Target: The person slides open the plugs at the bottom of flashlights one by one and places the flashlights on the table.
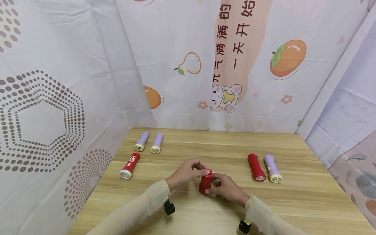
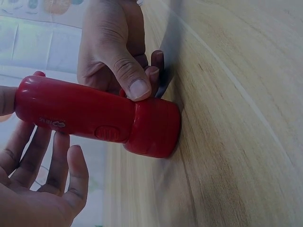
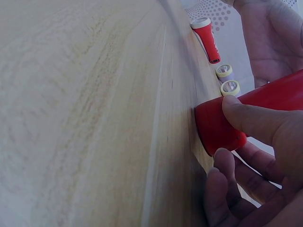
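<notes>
A red flashlight (image 1: 206,182) stands lens-down on the wooden table, between both hands. My left hand (image 1: 189,171) holds its upper end; in the left wrist view one digit presses the tail while the other fingers (image 2: 35,161) curve beside the body. Low on the flashlight, my right hand (image 1: 227,188) grips the wider head, its thumb (image 3: 251,118) lying across the red surface. A small logo and a ribbed switch (image 2: 108,133) face the left wrist camera. The lens is hidden against the tabletop.
On the left lie two purple flashlights (image 1: 142,141) and a red one with a white rim (image 1: 130,165). To the right are another red flashlight (image 1: 256,167) and a purple one (image 1: 272,168). Printed curtains (image 1: 176,39) border the table (image 1: 205,143).
</notes>
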### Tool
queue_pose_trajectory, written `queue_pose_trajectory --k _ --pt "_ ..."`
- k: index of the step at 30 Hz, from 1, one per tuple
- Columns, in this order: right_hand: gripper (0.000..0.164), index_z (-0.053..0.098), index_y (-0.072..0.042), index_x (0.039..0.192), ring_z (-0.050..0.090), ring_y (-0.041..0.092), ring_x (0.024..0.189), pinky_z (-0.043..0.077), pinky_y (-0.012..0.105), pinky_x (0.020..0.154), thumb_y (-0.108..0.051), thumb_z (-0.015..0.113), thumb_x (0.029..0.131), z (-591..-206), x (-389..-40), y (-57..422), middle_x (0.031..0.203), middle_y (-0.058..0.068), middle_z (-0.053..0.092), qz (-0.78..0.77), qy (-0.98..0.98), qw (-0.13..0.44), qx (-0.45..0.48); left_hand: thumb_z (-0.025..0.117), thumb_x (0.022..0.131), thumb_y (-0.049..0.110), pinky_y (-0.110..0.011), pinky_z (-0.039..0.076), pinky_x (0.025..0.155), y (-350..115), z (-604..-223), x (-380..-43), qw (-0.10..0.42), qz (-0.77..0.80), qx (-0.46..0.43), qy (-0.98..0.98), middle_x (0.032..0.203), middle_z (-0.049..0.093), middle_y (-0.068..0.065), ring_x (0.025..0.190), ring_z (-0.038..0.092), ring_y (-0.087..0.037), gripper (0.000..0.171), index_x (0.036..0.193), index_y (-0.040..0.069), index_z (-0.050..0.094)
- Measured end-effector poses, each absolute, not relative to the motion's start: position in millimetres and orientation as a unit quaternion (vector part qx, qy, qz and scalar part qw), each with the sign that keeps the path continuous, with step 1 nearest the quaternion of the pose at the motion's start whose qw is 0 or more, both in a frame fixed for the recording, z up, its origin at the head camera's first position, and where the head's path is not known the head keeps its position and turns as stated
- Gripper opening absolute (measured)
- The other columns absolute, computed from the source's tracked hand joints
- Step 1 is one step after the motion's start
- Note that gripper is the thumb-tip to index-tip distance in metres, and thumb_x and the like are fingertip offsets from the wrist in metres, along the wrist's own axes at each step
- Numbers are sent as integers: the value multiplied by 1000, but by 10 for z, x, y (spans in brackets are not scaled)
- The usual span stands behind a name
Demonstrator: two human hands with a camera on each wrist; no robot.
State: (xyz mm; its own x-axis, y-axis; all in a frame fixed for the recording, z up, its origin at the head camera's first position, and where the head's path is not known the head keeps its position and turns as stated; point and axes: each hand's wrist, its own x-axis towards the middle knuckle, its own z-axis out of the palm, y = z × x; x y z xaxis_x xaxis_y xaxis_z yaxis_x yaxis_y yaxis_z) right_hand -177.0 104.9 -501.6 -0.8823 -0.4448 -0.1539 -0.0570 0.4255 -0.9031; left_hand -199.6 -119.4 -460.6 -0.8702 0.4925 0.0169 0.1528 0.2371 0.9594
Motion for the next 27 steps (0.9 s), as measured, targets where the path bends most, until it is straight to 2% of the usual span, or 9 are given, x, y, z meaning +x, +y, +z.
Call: queue_pose_trajectory --k 12,18,27 --pt "55 65 -7 132 63 21 69 54 36 55 -28 86 85 -5013 -1761 1052 115 11 67 -510 826 184 -152 77 95 29 -48 52 86 -1175 -4600 -1983 145 579 201 776 101 72 2 96 62 -21 14 102 18 73" --pt "53 66 -8 130 63 21 68 53 35 55 -28 86 85 -5009 -1766 1053 112 9 67 -510 826 186 -152 78 94 29 -50 51 86 -1167 -4621 -1987 145 582 199 775 101 72 1 96 62 -22 14 100 17 73" --pt "54 66 -8 131 63 21 67 53 35 55 -28 86 85 -5007 -1765 1054 111 9 67 -511 825 186 -152 79 93 27 -39 48 79 -1153 -4626 -1998 142 582 193 777 99 71 3 95 62 -20 13 100 17 72"
